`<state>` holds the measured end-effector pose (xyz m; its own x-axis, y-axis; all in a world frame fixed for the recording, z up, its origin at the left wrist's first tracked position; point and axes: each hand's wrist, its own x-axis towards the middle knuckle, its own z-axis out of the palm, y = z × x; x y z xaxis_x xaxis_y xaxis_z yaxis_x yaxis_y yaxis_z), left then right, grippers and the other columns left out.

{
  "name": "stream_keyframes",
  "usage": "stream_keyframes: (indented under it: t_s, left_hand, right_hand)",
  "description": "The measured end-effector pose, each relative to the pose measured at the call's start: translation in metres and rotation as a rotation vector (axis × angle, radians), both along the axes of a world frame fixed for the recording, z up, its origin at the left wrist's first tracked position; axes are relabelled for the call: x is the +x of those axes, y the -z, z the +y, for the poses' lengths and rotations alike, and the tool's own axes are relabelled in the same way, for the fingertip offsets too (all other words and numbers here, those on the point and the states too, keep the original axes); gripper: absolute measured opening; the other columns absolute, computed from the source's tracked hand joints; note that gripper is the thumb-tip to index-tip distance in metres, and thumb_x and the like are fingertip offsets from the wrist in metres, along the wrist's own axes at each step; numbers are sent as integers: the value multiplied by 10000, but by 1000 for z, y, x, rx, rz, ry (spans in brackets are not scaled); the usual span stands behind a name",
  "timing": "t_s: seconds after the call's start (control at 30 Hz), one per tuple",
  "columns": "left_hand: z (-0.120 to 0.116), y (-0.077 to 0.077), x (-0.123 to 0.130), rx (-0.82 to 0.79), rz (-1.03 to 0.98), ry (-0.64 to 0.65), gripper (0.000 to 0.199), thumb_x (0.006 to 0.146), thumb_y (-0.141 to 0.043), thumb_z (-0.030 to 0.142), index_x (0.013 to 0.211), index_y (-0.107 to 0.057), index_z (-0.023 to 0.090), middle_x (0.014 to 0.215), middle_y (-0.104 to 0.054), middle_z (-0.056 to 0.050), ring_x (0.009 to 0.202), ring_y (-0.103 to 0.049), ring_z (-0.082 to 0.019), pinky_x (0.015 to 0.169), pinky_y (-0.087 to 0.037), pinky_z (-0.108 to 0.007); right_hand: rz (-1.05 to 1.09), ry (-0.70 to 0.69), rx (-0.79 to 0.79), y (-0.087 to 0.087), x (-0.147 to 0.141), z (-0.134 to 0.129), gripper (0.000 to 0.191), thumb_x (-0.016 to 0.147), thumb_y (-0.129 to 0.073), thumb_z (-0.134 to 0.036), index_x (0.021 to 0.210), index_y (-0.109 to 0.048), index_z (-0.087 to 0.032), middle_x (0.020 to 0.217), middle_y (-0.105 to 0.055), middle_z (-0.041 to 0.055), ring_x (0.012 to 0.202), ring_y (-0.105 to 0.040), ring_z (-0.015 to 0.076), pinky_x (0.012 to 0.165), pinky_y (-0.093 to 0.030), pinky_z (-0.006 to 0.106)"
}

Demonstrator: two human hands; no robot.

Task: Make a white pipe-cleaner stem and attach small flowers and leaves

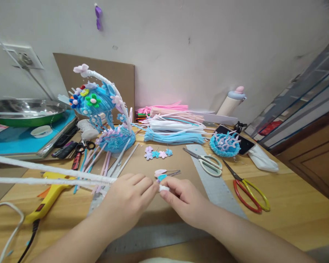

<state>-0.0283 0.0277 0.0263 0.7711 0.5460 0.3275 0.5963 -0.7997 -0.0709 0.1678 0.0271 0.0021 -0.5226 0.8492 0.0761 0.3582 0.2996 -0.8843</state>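
Long white fuzzy stems [57, 170] run in from the left edge to my left hand [131, 193], whose fingers are closed around them. My right hand [182, 197] pinches a small white coiled piece [163, 187] between thumb and fingers, and the two hands nearly meet there. Just beyond the fingertips lie a pink petal shape [160, 171] and a blue one [161, 178] with thin wire ends. Farther back on the brown board [178, 159] is a short row of pink and blue small flowers [155, 154].
A blue flowered fuzzy sculpture [98, 102] stands at the back left. The yellow glue gun [49, 197] lies at left. White-handled scissors [208, 164], red-and-yellow scissors [246, 190] and a round blue piece [225, 144] lie at right. Bundled blue stems [175, 137] lie behind the board.
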Motion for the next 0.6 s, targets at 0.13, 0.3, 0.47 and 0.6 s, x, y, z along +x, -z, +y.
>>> stream_keyframes:
  t_s: [0.13,0.3,0.47,0.6]
  left_hand:
    - [-2,-1,5,-36,23,-31,136,867,-421,157,848,-554,178,739,-579,-21,659,-499,-182,573,-328,-321]
    - [7,-5,-1,-40,27,-52,216,887,-402,192,1025,-567,173,759,-616,-32,677,-545,-192,593,-356,-315]
    - [18,-19,-33,-225,-39,-246,271,903,-385,330,891,-626,205,777,-642,-34,718,-579,-180,627,-381,-275]
    - [14,-27,-58,-455,-46,-321,302,897,-379,360,827,-640,226,740,-640,-12,686,-573,-155,607,-379,-230]
  right_hand:
    - [-151,-39,252,2,2,0,237,909,-406,-303,701,-424,-191,604,-406,-30,549,-368,107,528,-226,249]
    - [-110,-59,295,1,5,9,275,926,-369,-267,669,-426,-186,606,-395,-30,551,-371,100,544,-258,231]
    - [-134,-99,310,-12,30,24,266,925,-385,-280,726,-532,-182,628,-475,-23,541,-387,96,531,-261,225]
    - [-239,-118,291,-15,61,27,270,916,-402,-299,707,-529,-185,598,-460,-27,535,-385,103,520,-255,231]
